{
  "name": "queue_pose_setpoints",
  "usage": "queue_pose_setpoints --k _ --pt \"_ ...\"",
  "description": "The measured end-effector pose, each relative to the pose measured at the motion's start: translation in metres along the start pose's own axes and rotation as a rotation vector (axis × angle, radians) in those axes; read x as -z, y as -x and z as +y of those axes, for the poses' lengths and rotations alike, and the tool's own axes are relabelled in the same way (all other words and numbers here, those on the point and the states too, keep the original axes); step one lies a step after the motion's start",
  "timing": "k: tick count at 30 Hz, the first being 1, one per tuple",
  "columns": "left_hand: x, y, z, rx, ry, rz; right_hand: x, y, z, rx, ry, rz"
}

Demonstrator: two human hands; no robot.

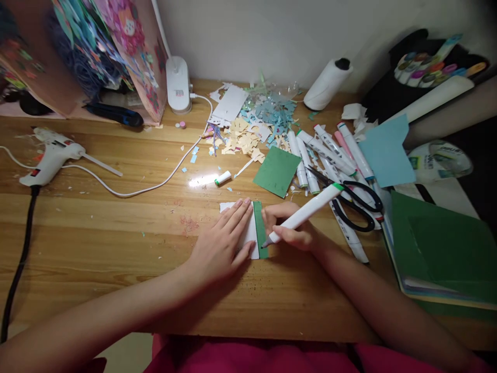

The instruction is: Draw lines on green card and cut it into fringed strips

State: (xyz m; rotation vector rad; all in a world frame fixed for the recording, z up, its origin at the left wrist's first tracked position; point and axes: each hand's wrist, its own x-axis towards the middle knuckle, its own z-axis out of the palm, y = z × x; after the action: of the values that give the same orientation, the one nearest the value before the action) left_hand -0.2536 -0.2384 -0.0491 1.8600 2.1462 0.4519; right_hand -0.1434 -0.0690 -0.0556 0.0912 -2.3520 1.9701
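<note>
My left hand (223, 235) lies flat, fingers stretched out, pressing a white piece of card (252, 243) onto the wooden table. Along the card's right side shows a strip of green paper (261, 223), with a dark line where the two meet. In my right hand (293, 228) is a white marker (306, 211) with a green band at its upper end. Its tip touches the green strip or hovers just over it near the lower end; I cannot tell which. Left of the loose green square (277, 171) lies a small white and green marker cap (222, 178).
Black-handled scissors (355, 207) rest on several markers (330, 150) to the right. Paper scraps (248, 132) are heaped at the back. A glue gun (52, 155) lies left, near a white lamp base (178, 85). Green sheets (438, 243) are stacked at the right edge.
</note>
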Motion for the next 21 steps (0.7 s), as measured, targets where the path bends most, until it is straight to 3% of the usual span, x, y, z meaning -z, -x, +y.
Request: queue_pose_setpoints --k 5,10,13,17,21 --pt "0.003 -0.002 0.004 0.029 -0.001 -0.034 0.001 0.001 0.009 0.078 -0.288 0.374" --pt "0.001 -0.006 0.005 0.025 0.005 -0.049 0.001 -0.001 0.008 0.134 -0.299 0.569" --pt "-0.001 -0.006 0.005 0.027 -0.006 -0.064 0.000 -0.003 0.004 0.091 -0.203 0.676" --pt "-0.003 -0.005 0.003 0.023 -0.033 -0.072 -0.002 -0.006 0.000 -0.034 0.132 0.810" --pt "-0.004 -0.006 0.004 0.010 -0.050 -0.062 -0.002 -0.007 0.002 -0.134 0.229 0.790"
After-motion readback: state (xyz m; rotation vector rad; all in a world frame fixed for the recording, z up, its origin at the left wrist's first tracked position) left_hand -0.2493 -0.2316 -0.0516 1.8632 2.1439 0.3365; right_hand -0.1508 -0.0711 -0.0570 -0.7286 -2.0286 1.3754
